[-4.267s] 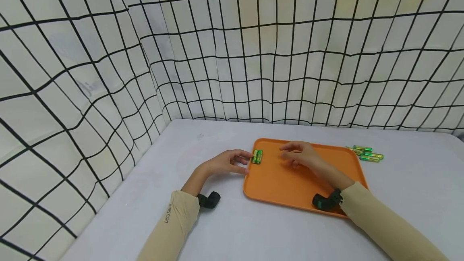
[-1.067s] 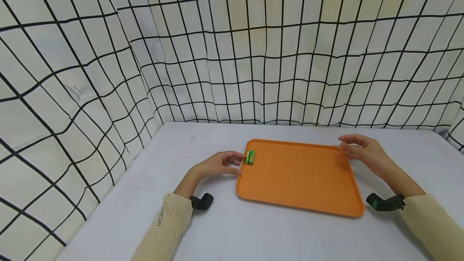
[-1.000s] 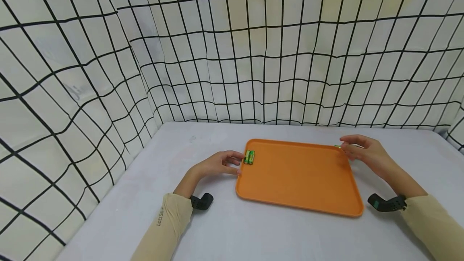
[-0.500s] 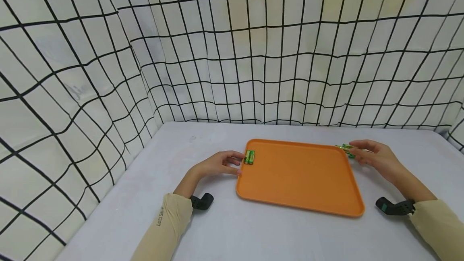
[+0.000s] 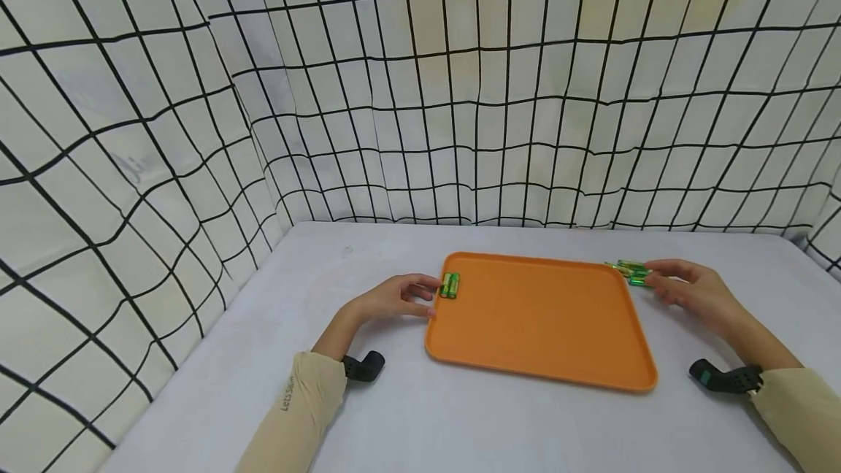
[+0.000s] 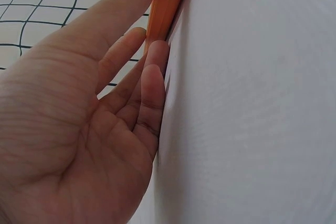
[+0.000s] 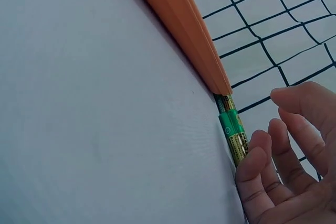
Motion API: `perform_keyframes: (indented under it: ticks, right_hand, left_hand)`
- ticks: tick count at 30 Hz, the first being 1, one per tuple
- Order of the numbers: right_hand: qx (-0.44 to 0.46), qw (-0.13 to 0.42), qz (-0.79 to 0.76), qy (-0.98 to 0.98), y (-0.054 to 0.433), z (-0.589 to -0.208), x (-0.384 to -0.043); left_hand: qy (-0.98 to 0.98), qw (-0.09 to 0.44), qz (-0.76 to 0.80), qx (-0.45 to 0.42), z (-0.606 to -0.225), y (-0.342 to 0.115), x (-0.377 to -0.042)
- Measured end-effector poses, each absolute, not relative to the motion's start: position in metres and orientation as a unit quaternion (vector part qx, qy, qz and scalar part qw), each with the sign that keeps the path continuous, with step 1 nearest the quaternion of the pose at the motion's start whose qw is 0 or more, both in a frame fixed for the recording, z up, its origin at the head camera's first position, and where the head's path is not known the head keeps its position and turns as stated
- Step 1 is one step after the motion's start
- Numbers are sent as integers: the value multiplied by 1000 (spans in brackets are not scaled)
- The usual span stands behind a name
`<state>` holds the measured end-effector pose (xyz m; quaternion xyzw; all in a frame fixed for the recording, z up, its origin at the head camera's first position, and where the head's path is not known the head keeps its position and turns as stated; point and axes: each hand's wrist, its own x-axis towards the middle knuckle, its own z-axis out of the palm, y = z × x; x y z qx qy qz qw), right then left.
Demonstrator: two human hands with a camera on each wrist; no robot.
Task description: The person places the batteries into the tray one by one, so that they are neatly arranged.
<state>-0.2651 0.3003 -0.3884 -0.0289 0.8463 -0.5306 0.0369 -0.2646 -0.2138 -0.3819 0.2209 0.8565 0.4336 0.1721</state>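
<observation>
Two green batteries (image 5: 450, 285) lie side by side at the left end of an orange tray (image 5: 539, 320). At that end, my left hand (image 5: 394, 296) rests its fingertips and thumb against the tray's rim, fingers loosely bent. In the left wrist view, my left hand (image 6: 89, 93) has its thumb and a finger at the orange rim. Beyond the tray's far right corner lies a small group of green and gold batteries (image 5: 632, 270). My right hand (image 5: 699, 292) is right beside them, thumb apart from the loosely bent fingers. In the right wrist view, its fingertips overlap the end of a battery (image 7: 232, 129).
A white table (image 5: 525, 414) carries everything. Behind it and at the left stand white walls covered with black netting (image 5: 420, 115). A black wrist camera (image 5: 364, 366) is strapped to the left wrist, another black wrist camera (image 5: 726, 377) to the right.
My right hand went from over the tray to the batteries beyond its right corner, then drew back rightward, uncovering more of them. My left hand stays at the tray's left rim.
</observation>
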Motion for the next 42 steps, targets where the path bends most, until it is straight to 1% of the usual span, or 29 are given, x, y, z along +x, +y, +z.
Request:
perform_keyframes:
  ticks: [8,17,34,42]
  right_hand:
    - [-13,30,-500,865,306,-393,-264]
    - [-16,21,-473,881,309,-399,-266]
    - [-5,32,-464,885,308,-398,-267]
    - [-15,15,-467,884,306,-398,-265]
  left_hand:
    - [857,171,433,219,-383,-213,-262]
    - [855,169,434,227,-383,-213,-263]
    - [857,167,432,227,-380,-213,-263]
    - [856,170,431,230,-382,-214,-265]
